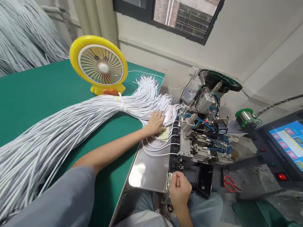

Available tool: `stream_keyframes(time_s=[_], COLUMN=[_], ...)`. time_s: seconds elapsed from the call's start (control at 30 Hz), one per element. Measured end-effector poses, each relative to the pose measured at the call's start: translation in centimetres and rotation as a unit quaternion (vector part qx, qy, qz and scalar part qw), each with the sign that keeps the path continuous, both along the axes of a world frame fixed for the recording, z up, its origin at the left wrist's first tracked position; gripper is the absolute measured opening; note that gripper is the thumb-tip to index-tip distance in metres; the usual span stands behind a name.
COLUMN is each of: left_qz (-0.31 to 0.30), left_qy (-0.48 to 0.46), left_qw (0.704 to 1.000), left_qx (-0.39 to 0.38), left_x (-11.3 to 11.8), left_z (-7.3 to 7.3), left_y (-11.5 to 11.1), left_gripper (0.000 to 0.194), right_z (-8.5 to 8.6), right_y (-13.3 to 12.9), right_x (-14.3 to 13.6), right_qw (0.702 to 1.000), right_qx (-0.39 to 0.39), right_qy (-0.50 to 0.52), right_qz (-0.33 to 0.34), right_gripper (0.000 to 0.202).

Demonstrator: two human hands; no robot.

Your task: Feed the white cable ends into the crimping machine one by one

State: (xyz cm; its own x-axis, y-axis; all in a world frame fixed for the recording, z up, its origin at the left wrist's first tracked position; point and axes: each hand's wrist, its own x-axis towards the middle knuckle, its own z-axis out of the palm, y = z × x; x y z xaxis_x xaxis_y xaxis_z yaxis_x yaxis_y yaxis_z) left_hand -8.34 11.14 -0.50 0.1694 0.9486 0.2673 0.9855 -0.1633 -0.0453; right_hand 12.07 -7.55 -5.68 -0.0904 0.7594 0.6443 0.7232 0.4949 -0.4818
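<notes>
My left hand [156, 123] reaches forward and lies on the near ends of white cables [138, 106], its fingers stretched out. These cables form a thick bundle, tied with a white band [121, 102], running across the green table. Several single cables curve from beside that hand into a black rail of slots [175, 141] along the machine [198, 133]. My right hand [180, 188] is closed beside the rail's near end, with fingers curled in. Whatever it may hold is hidden. Under my left hand and the curved cables is a metal plate [148, 171].
A yellow fan [98, 66] stands on the green table [48, 91] behind the bundle. At the right are a solder wire spool [245, 116], a lit touchscreen [297, 145] and red-handled scissors [230, 184]. A black phone-like slab [204, 179] lies near my right hand. More cables [19, 31] are piled far left.
</notes>
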Motion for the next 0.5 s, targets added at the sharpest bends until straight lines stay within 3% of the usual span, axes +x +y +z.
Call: stream_keyframes(time_s=[0.1,0.23,0.5], left_qz=[-0.004,0.008,0.061], left_qy=[0.013,0.011,-0.02], left_qw=[1.0,0.999,0.994], left_qx=[-0.016,-0.045,-0.086], left_x=[0.9,1.7,1.4], left_z=[0.0,-0.3,0.1], left_y=[2.0,4.9,8.9], left_gripper=[0.062,0.05,0.046], right_z=[-0.1,-0.1,0.0], right_y=[0.0,-0.1,0.0], right_x=[0.0,0.1,0.0], right_qw=[1.0,1.0,1.0], right_qx=[0.005,-0.01,-0.022], right_qy=[0.004,0.017,0.021], right_qz=[-0.001,0.0,-0.002], right_gripper=[0.022,0.022,0.023])
